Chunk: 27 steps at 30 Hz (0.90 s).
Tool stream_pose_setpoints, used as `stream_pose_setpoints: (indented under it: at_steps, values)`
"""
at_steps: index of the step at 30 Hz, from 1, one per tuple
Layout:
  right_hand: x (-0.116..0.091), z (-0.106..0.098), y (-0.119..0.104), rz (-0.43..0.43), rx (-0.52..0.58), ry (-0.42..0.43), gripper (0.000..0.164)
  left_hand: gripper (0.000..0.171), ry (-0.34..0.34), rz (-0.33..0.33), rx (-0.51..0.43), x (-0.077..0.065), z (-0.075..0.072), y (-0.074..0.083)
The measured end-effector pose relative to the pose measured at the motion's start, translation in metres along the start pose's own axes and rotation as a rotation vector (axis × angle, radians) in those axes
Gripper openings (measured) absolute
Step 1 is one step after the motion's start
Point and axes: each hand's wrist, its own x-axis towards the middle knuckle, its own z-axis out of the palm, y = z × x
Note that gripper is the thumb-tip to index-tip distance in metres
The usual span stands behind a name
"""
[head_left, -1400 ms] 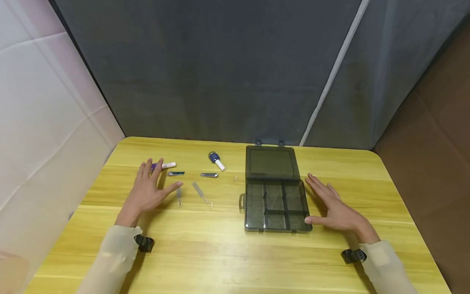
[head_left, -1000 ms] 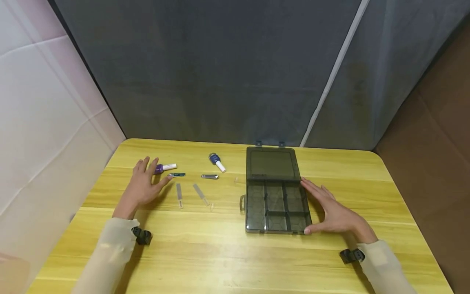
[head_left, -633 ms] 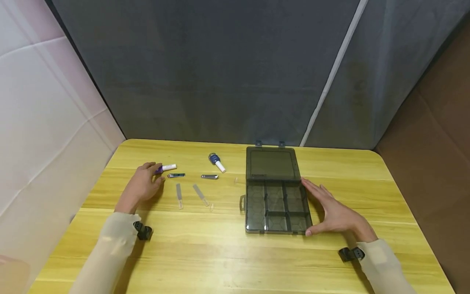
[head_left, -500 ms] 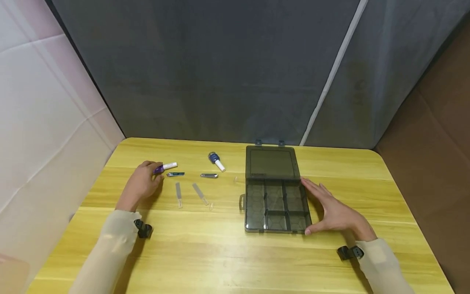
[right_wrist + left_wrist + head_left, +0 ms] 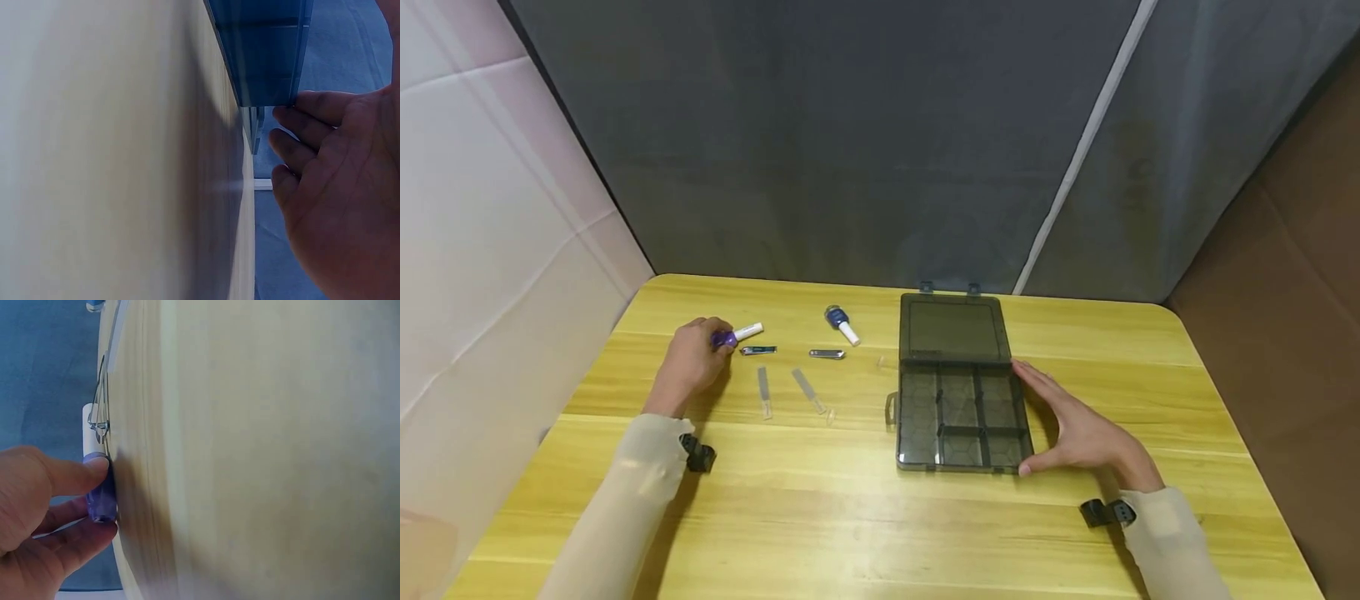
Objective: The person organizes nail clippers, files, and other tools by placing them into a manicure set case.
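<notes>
A small purple bottle with a long white cap is pinched between the thumb and fingers of the left hand, at nine o'clock from the smoky-grey transparent plastic box; a grasping step appears to be in hand. A slim silver metal nail clipper is seen near its four o'clock. The box's three o'clock edge is touched by the right hand, fingers extended, nothing gripped; thumb contact cannot be confirmed. Next, a steady pinch clear of the clipper seems called for.
</notes>
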Motion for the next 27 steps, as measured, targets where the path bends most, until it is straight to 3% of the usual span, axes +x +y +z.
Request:
stream_pose_setpoints:
  at_steps: [11, 22, 27]
  values:
    - [0.003, 0.003, -0.003, 0.011, 0.000, -0.009, 0.143, 0.034, 0.051, -0.003, -0.056, -0.014, -0.001, 0.005]
    - [0.003, 0.003, -0.002, -0.007, -0.002, -0.012, 0.141, 0.033, 0.104, -0.011, -0.192, -0.024, 0.000, 0.028]
    - [0.002, 0.004, -0.003, -0.003, 0.004, -0.014, 0.140, 0.033, 0.090, -0.018, -0.245, -0.027, 0.001, 0.043]
